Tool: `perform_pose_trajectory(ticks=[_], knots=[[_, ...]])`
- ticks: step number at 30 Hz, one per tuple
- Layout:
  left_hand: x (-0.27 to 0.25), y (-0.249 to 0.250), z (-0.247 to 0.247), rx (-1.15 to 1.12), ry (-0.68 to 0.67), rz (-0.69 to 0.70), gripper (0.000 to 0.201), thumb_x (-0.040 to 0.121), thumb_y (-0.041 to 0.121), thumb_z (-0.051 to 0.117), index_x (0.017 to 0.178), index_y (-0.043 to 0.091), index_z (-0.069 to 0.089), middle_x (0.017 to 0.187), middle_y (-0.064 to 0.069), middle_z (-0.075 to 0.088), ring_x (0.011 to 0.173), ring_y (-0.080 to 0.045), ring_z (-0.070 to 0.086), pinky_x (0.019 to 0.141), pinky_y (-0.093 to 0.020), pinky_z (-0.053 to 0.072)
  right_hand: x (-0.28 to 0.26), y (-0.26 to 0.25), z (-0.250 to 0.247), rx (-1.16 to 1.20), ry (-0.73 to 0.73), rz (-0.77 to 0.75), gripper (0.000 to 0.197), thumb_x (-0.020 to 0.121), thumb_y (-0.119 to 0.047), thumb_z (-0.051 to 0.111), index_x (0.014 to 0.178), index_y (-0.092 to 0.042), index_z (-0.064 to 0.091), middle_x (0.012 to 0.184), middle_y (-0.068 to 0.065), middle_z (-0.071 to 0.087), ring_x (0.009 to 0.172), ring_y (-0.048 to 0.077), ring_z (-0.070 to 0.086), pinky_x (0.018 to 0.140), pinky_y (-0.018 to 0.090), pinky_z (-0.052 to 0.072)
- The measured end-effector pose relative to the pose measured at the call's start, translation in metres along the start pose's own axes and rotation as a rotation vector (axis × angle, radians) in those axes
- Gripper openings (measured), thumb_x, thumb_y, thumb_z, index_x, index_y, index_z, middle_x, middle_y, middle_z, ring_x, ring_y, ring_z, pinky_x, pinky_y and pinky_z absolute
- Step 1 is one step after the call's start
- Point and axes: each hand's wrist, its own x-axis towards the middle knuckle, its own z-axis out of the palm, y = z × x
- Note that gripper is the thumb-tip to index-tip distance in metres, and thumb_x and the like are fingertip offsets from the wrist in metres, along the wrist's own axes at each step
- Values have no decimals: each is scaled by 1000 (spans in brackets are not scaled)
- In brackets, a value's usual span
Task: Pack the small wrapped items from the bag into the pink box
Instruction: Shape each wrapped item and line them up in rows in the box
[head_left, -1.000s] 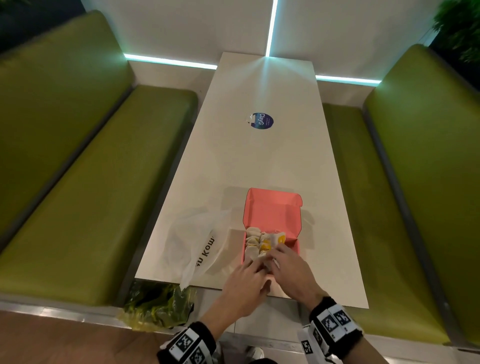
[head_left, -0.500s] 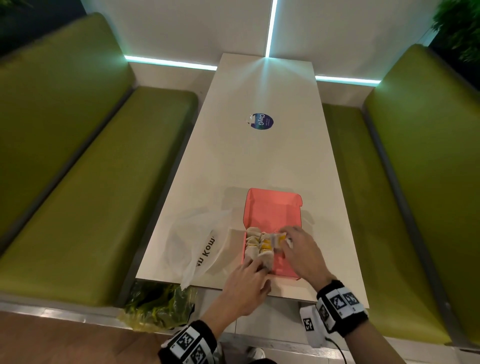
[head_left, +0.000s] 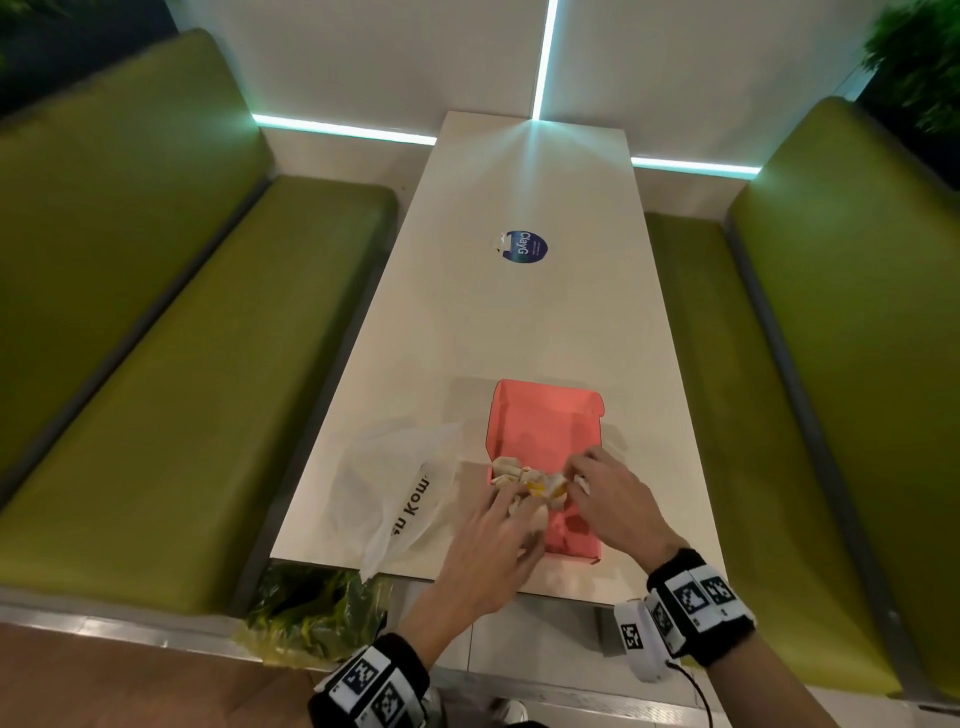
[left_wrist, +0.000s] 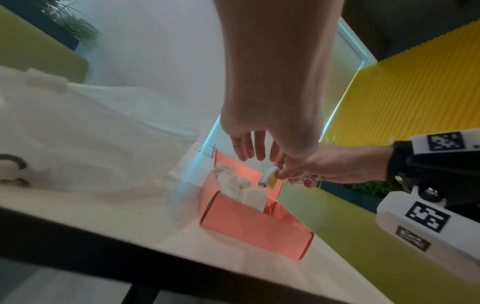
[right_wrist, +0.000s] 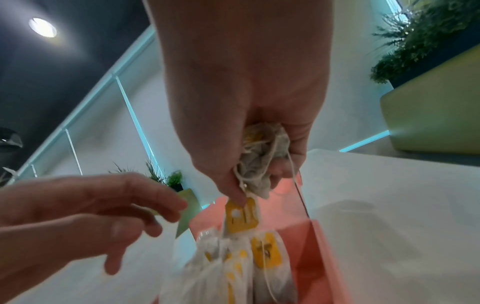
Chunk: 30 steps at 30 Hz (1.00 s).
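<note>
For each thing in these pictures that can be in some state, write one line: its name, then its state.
pink box: open, lid flap up, partly filled.
wrapped items: packed in the box's near-left part.
plastic bag: lying slack on the table.
right hand: gripping a crumpled wrapped item over the box.
left hand: open, fingers over the packed items.

bag left of box, items inside

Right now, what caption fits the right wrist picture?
Right hand grips a crumpled tea bag above the pink box.
</note>
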Motion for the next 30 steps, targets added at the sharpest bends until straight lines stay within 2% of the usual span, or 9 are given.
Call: perform_pose_trajectory(ticks=[2,6,9,13,17,21,25,27,30], knots=[[12,6,-9,-58,46,-16,43,96,37,49,135,20,49,137,-1,46,122,-15,39,100,-29,41,-3,-5,-13,1,-11,-23,8,98,-25,49,99,-26,57,103,-10,56,90,15,57,75,41,54],[35,10,-21,-349,-37,-132,52,99,38,49,147,23,37,148,4,42,135,-10,35,109,-25,34,-6,-16,-37,159,-58,-104,9,94,-27,55,91,-32,61,94,-17,62,88,9,58,74,36,51],[44,8,-24,-616,-15,-196,30,100,24,57,130,21,53,118,7,63,112,-6,57,92,-27,50,-6,-21,-48,327,-85,-148,10,94,-28,60,93,-35,67,93,-14,65,87,4,60,76,26,49],[42,11,-32,-824,93,-280,10,95,21,66,100,13,61,86,9,65,82,-9,63,72,-27,53,-6,-24,-48,489,-31,-134,7,91,-23,67,90,-26,74,86,-13,69,80,6,59,68,15,41],[35,9,-39,-855,106,-286,16,91,22,71,95,12,60,82,1,64,74,-17,61,69,-37,54,-8,-25,-38,626,-11,-92,6,89,-17,70,85,-21,73,83,-14,70,82,4,62,72,12,43],[26,0,-44,-782,89,-306,18,89,12,71,91,23,57,83,1,62,78,-23,60,70,-42,54,-10,-27,-31,740,16,-58,9,91,-14,68,84,-18,72,83,-10,70,78,6,61,72,17,46],[20,-10,-50,-738,88,-335,26,88,5,70,94,24,54,88,-9,60,79,-26,60,64,-39,56,-12,-23,-29,921,79,44,12,93,-11,66,83,-15,70,73,-13,64,61,-1,54,56,10,39],[18,-11,-56,-780,91,-349,23,88,2,69,98,17,54,93,-11,60,78,-27,61,57,-32,56,-12,-21,-25,902,106,56,12,92,-11,66,83,-17,70,77,-12,65,63,1,55,58,12,40],[19,-11,-64,-856,100,-361,23,88,-1,69,100,10,52,94,-7,64,72,-15,60,56,-27,52,-16,-23,-24,846,86,31,11,91,-11,68,92,-21,72,85,-12,68,76,1,61,68,15,45]])
